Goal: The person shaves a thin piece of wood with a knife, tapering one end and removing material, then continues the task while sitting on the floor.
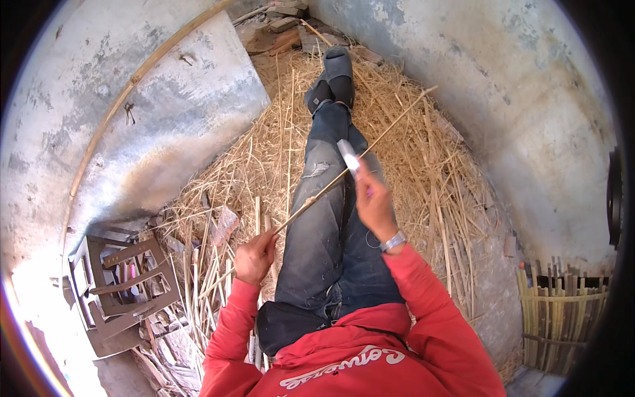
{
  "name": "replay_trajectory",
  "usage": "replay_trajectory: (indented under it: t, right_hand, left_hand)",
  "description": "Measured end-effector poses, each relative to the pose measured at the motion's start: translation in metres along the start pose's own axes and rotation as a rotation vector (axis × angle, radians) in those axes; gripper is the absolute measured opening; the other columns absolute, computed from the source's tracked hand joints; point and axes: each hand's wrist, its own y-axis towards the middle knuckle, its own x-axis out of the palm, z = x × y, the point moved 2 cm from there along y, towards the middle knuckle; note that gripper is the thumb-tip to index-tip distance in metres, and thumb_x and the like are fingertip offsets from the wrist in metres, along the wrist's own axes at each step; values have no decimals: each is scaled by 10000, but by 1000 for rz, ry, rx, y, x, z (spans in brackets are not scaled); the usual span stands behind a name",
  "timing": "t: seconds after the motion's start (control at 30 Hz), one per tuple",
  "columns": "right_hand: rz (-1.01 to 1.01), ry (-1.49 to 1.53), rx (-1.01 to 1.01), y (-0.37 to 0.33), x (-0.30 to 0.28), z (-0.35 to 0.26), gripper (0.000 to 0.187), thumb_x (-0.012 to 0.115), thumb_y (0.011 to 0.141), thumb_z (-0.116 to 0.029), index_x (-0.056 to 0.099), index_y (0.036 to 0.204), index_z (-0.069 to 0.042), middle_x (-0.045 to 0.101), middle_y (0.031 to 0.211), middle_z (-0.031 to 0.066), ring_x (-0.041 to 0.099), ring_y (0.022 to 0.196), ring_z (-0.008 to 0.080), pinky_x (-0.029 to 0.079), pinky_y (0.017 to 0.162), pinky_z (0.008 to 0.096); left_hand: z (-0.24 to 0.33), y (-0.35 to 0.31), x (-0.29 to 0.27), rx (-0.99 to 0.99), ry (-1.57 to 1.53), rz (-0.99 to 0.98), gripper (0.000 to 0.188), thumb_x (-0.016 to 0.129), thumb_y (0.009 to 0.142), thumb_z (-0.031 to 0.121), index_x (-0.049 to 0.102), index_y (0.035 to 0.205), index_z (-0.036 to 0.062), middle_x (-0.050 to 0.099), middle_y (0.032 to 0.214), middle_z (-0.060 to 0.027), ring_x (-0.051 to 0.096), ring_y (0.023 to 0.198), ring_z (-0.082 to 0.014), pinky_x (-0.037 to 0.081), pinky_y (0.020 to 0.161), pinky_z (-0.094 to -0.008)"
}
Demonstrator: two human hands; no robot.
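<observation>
My left hand [255,257] is closed round the near end of a long thin bamboo stick [387,132]. The stick slants across my outstretched legs, its far end up to the right. In my right hand [374,206] is a knife [348,157] with a pinkish handle, gripped in closed fingers. Its blade is pale and smeared by motion, and lies close to the stick near the middle. Whether the blade touches the stick, I cannot tell. Along the stick, between my hands, a pale rough lump or joint [309,200] shows above my left thigh.
Straw and split bamboo strips [423,178] cover the ground around my legs. A brown wooden frame [126,284] stands at the left, and a bamboo basket [562,311] at the right. A long curved pole [135,78] leans along the left wall. Bricks [284,24] lie beyond my feet.
</observation>
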Motion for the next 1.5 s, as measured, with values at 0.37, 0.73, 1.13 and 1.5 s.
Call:
replay_trajectory:
  t: [0.37,0.73,1.13,1.5]
  right_hand:
    - [144,-29,-213,14,9,29,449,593,1013,-49,640,1453,-122,585,780,259,544,536,241,443,539,378]
    - [-152,-19,-221,-10,15,26,277,598,1031,-83,713,1271,-3,730,1236,225,780,965,261,565,764,356]
    - [-129,19,-288,-27,32,0,315,579,1050,-80,676,1328,32,748,1081,262,743,762,295,540,649,395]
    - [26,119,-270,-18,32,10,153,592,1024,-10,716,1004,77,696,1225,290,784,850,262,569,710,348]
  left_hand:
    - [-49,-47,-35,81,202,-27,117,781,944,192,714,1010,121,640,693,-79,626,523,-287,479,465,-415]
    - [-36,-22,-6,120,242,-10,121,762,957,215,724,1032,129,634,704,-60,629,520,-276,490,466,-415]
    - [-16,-4,-1,99,198,-13,139,760,962,234,710,1040,131,622,691,-62,626,517,-290,497,471,-426]
    - [-4,9,15,107,157,12,106,738,976,216,705,1023,127,636,693,-78,635,523,-311,505,478,-437]
